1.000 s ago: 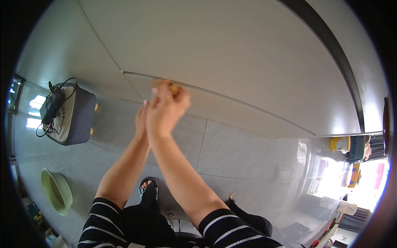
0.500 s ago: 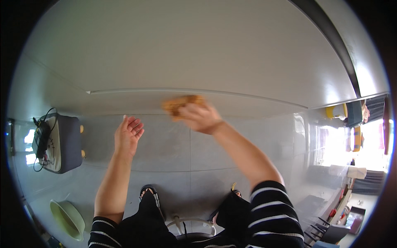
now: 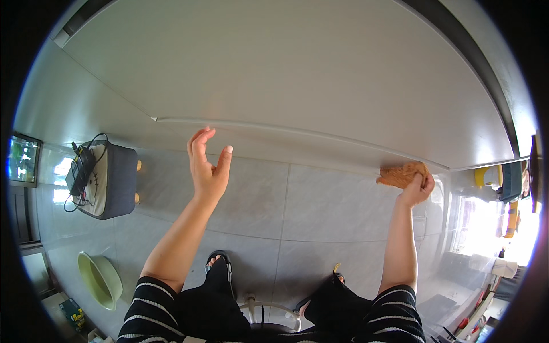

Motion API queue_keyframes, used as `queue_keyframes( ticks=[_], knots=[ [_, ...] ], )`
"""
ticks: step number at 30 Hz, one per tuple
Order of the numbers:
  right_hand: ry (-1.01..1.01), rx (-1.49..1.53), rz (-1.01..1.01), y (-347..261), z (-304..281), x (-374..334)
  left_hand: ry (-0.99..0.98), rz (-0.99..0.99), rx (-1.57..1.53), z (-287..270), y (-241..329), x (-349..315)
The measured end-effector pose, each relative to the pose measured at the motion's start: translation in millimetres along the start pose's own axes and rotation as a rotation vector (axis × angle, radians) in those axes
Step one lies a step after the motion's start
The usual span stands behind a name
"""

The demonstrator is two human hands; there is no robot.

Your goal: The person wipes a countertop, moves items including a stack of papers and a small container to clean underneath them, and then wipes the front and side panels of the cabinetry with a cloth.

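Note:
A large pale grey panel [image 3: 309, 63] stands in front of me, with a thin strip [image 3: 274, 129] along its lower edge. Out to the right, my right hand [image 3: 417, 191] grips an orange-brown cleaning cloth [image 3: 398, 174] between thumb and fingers. The cloth is held flat, close below the right end of the strip; whether it touches the surface I cannot tell. My left hand [image 3: 209, 174] is raised with nothing in it, thumb apart from the curved fingers. Its fingertips are near the strip's left part.
A grey padded stool [image 3: 120, 183] at the left bears a black adapter [image 3: 81, 176] and cables. A pale green basin [image 3: 100, 280] is on the tiled floor [image 3: 246, 200] at lower left. Yellow and dark items [image 3: 488, 176] are at the far right, beside a bright window.
My right hand has carried the cloth from the middle far to the right. My left hand has risen toward the strip and its fingers have curled. The view has shifted too.

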State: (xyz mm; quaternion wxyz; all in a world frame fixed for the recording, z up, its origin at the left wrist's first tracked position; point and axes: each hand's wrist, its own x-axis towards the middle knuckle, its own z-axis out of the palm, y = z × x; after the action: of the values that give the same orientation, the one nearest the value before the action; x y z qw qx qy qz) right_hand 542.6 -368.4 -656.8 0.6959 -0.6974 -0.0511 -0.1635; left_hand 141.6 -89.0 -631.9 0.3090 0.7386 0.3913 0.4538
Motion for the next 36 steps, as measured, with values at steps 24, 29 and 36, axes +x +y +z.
queue_keyframes(
  ticks=[24, 29, 36],
  knots=[
    [-1.485, 0.027, 0.654, -134, 99, -214, -0.398, -1.131, -1.471, -14, 15, -25],
    [-1.490, -0.215, 0.048, -145, 99, -232, -0.404, -1.174, -1.604, -19, -1, -27],
    [-1.143, -0.256, -0.401, -133, 99, -241, -0.445, -1.204, -1.747, -20, -6, -31]
  ],
)
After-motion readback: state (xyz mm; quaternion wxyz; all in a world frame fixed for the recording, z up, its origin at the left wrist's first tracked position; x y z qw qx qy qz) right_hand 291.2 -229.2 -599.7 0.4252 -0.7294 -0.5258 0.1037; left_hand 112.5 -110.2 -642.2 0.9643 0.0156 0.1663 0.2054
